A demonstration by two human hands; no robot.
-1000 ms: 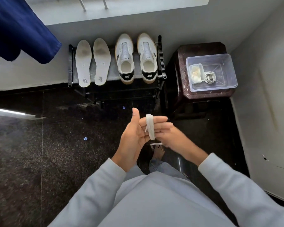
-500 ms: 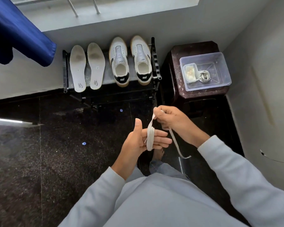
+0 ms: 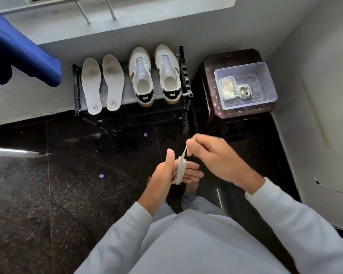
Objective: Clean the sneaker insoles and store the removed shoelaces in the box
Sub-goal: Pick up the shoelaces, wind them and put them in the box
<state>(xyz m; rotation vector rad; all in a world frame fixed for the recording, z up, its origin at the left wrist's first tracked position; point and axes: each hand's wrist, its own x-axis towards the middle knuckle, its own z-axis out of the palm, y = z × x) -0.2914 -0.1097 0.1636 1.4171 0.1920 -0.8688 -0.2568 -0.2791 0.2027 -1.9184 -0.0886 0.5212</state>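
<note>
A white shoelace is wound in several loops around the fingers of my left hand. My right hand pinches its free end just above the loops, pulled taut. Two white insoles lie side by side on a black shoe rack, left of two white laceless sneakers. To the right, a clear plastic box sits on a dark brown stool. A coiled white lace and a small container lie inside the box.
A blue cloth hangs at the upper left. Grey walls close in behind the rack and along the right side. The floor is dark polished stone. My bare foot shows below my hands.
My right hand has carried the lace's loose end around the left fingers, so the dangling tail is gone and only a short taut piece stays between the hands. The camera tilted up.
</note>
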